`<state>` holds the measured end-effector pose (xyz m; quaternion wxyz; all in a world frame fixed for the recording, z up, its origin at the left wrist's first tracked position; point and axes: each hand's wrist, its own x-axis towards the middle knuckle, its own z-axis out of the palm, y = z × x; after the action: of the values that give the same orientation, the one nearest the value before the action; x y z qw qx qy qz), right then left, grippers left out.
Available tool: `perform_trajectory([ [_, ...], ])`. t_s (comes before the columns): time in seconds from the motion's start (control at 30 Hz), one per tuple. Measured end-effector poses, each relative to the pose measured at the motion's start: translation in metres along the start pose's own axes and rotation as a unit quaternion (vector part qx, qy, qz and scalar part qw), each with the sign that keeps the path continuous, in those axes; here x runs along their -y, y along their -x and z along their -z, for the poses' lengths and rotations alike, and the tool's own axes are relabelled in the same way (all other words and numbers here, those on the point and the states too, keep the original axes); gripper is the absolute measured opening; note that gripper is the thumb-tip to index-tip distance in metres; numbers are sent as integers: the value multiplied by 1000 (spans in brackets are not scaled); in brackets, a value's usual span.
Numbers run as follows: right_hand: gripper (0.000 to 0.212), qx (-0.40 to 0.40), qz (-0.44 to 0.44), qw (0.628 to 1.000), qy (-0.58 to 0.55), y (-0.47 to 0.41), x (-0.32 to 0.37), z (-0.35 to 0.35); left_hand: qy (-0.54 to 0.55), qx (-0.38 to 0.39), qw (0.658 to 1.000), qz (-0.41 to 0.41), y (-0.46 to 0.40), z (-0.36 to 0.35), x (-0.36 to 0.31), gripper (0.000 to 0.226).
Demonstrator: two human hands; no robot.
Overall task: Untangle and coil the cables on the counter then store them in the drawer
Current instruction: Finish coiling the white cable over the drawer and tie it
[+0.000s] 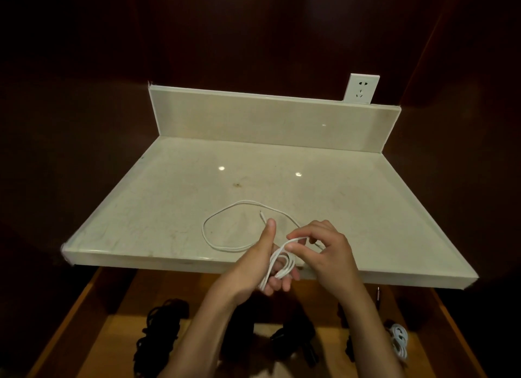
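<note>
Wooden drawer (93,335) holds black coils (158,332), white coil (399,339); both hands (263,262) (324,250) grip white cable (225,231).

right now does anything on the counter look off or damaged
Nothing looks damaged. The counter has a small brown stain near its middle. The white cable is half coiled: the left hand holds the loops, the right hand pinches a strand, and the rest lies loose on the counter.
</note>
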<state>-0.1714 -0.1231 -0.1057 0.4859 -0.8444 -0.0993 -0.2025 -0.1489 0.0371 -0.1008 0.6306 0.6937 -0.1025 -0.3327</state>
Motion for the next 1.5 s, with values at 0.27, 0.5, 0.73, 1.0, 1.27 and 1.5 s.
perform_trajectory([
  [0.27,14,-7,-43,998,-49,1,-5,5,32,133,988,-69,9,7,1,53],
  [0.5,17,-84,-146,981,-94,5,-14,21,165,-36,982,-82,9,15,-3,44],
  [0.73,17,-79,-161,979,-100,7,-4,17,293,-218,925,-104,-1,5,-6,46],
  [1.0,16,-40,-148,986,-62,9,-1,16,569,-204,787,-121,7,-1,-17,42],
  [1.27,27,84,-74,992,-56,17,-6,23,376,-301,854,-196,1,3,-16,43],
  [1.5,22,150,-19,988,-13,16,8,18,100,-333,926,-145,-1,5,-10,61],
])
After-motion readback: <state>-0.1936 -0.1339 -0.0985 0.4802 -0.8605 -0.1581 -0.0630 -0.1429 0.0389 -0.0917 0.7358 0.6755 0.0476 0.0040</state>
